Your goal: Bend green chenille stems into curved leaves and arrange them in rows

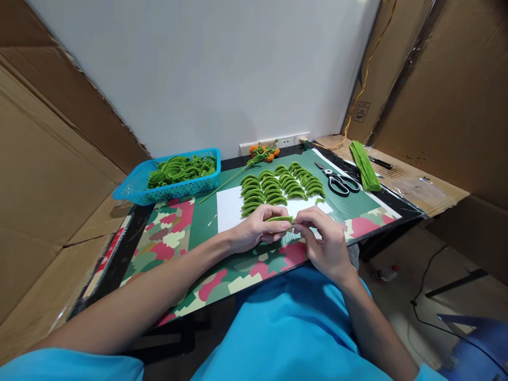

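So the left hand (260, 230) has a short fuzzy green strip (279, 218) pinched between thumb and fingers, and the right hand (323, 241) is closed in at the strip's right end, fingertips bunched there, all of it just above the near part of the dark green mat (204, 225) with the pink and cream camo border. Right past the hands there's a white paper sheet (228, 211) with curved fuzzy green pieces (272, 189) lined up in four columns. Black-handled scissors (340, 182) lie open to the right of those, and farther right is a bundle of long straight green stems (365, 166) near a black-handled knife (381, 162). Behind the columns sits an orange and green fuzzy flower sprig (264, 153), and off to the left a blue plastic basket (138, 182) holds a heap of looped green pieces (180, 170)
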{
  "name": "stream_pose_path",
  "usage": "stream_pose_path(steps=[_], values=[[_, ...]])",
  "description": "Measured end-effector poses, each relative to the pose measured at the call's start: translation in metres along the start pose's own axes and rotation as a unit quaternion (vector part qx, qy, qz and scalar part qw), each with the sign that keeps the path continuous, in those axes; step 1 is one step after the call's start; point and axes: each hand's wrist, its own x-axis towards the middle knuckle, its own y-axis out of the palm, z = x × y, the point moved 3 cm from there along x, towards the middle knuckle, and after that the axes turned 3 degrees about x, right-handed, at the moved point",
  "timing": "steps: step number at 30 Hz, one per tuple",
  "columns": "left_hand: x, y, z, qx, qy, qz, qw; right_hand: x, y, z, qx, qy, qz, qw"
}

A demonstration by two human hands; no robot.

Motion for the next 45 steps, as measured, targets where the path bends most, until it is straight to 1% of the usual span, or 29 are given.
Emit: stream_pose_path(steps=[4,8,11,13,16,19,22,24,27,31,35,37,41,45], values=[[0.000,0.002,-0.001,-0.008,0.001,-0.003,1.000,0.000,0.001,0.000,0.004,0.005,0.001,1.000],[0.002,0.002,0.001,-0.055,-0.007,-0.031,0.998,-0.001,-0.002,-0.002,0.012,0.028,-0.051,0.998],[0.003,0.001,0.003,-0.078,-0.004,-0.039,0.996,-0.003,-0.003,-0.004,0.032,0.049,-0.068,0.996],[0.003,0.002,0.003,-0.058,0.007,-0.032,0.998,-0.004,-0.003,-0.005,0.040,0.054,-0.072,0.995],[0.003,0.004,0.001,0.013,0.023,-0.007,1.000,-0.006,-0.004,-0.005,0.025,0.046,-0.088,0.995],[0.001,0.008,0.001,0.093,0.034,0.023,0.995,-0.008,-0.004,-0.004,0.006,0.031,-0.094,0.995],[0.000,0.011,0.000,0.133,0.034,0.032,0.990,-0.009,-0.004,-0.004,0.001,0.029,-0.100,0.995],[0.000,0.012,-0.001,0.129,0.031,0.035,0.991,-0.009,-0.004,-0.003,0.004,0.025,-0.107,0.994],[-0.001,0.013,-0.003,0.095,0.034,0.041,0.994,-0.011,-0.004,-0.003,0.015,0.022,-0.117,0.993],[-0.001,0.012,-0.002,0.050,0.031,0.028,0.998,-0.012,-0.002,-0.003,0.037,0.033,-0.132,0.990],[-0.001,0.013,-0.002,0.049,0.027,0.026,0.998,-0.012,-0.003,-0.003,0.044,0.047,-0.156,0.986],[-0.001,0.014,-0.003,0.053,0.027,0.025,0.998,-0.011,-0.005,-0.003,0.039,0.046,-0.143,0.988],[-0.002,0.014,-0.007,0.059,0.028,0.014,0.998,-0.008,-0.006,-0.001,0.024,0.034,-0.091,0.995],[-0.002,0.015,-0.007,0.070,0.025,0.032,0.997,-0.008,-0.006,0.001,0.023,0.020,-0.087,0.996]])
